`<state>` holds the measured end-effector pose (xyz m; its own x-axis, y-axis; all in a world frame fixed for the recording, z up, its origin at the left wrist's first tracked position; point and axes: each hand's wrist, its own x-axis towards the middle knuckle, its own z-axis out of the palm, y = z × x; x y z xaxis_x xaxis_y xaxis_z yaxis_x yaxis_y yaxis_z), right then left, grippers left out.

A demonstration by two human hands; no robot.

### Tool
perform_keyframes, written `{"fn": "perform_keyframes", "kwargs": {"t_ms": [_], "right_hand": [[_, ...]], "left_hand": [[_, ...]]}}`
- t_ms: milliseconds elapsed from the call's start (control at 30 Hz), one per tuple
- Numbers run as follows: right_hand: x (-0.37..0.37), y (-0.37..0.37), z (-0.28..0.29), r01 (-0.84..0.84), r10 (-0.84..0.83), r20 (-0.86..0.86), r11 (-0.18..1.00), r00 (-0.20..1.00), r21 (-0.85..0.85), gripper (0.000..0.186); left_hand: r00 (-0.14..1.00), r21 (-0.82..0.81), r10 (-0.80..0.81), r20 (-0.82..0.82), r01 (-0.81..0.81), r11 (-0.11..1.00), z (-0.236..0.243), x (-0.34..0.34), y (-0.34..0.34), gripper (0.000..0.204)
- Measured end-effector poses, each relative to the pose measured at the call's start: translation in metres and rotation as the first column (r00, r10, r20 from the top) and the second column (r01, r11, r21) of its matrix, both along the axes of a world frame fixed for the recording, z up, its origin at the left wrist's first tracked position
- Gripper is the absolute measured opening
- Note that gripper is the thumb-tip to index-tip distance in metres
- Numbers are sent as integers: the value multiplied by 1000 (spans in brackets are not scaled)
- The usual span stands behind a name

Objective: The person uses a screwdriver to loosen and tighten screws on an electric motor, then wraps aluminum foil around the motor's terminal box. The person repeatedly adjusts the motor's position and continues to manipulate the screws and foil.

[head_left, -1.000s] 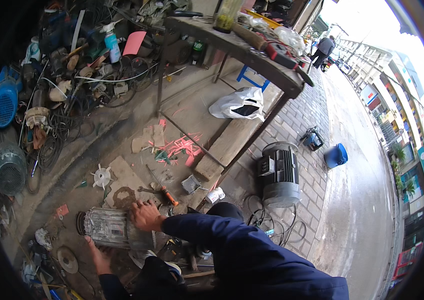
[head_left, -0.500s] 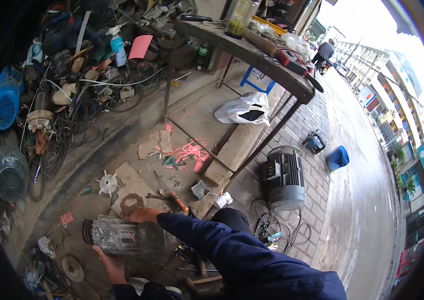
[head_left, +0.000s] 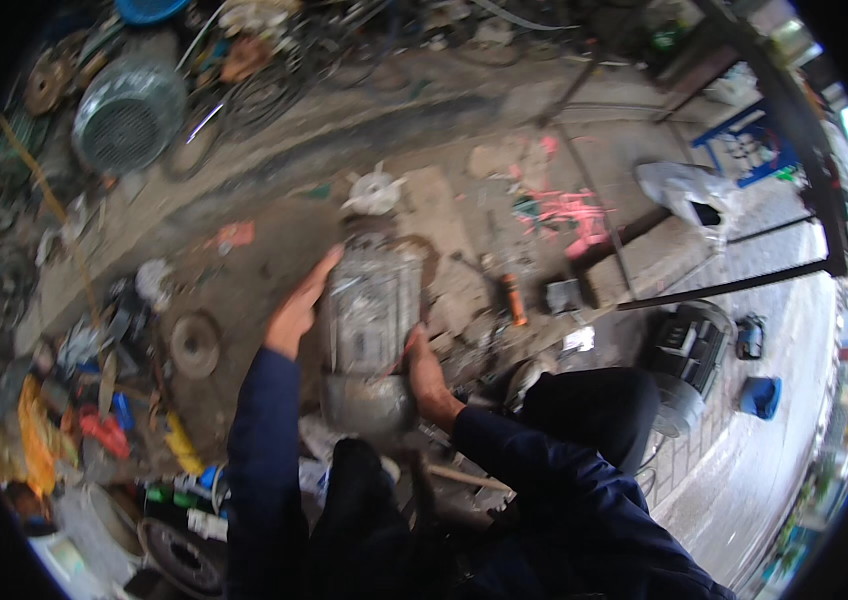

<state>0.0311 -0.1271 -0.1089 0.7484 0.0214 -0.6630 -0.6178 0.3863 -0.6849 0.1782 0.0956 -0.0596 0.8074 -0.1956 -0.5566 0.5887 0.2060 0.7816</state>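
A grey electric motor (head_left: 376,315) with a ribbed body lies lengthwise between my hands, its smooth rounded end toward me. My left hand (head_left: 296,310) presses along its left side with fingers stretched toward the far end. On the opposite side my right hand (head_left: 431,378) grips the casing near the close end, and a thin reddish wire (head_left: 396,362) shows by its fingers. Beyond the motor's far end sits a white fan wheel (head_left: 374,190). An orange-handled screwdriver (head_left: 514,300) lies to the right. The picture is slightly blurred.
A larger motor (head_left: 686,362) and a blue bucket (head_left: 761,397) stand at the right. Table legs (head_left: 729,290) cross the upper right. Pink scraps (head_left: 569,215) litter the ground. At the left are a round disc (head_left: 194,343) and a yellow bag (head_left: 36,430) among clutter.
The motor has turned from lying sideways to pointing away from me. My right hand has moved from its far side to its right side; my head view has swung left.
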Motion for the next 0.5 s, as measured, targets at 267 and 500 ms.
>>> {"fn": "perform_keyframes", "kwargs": {"t_ms": [267,500], "right_hand": [[-13,3,7,46,-57,37,969,998,245,75],[104,-72,16,244,-83,357,867,930,-435,44]], "left_hand": [[956,391,-291,19,261,883,30,5,-4,93],[946,783,-126,299,-168,599,52,-148,1,70]]}}
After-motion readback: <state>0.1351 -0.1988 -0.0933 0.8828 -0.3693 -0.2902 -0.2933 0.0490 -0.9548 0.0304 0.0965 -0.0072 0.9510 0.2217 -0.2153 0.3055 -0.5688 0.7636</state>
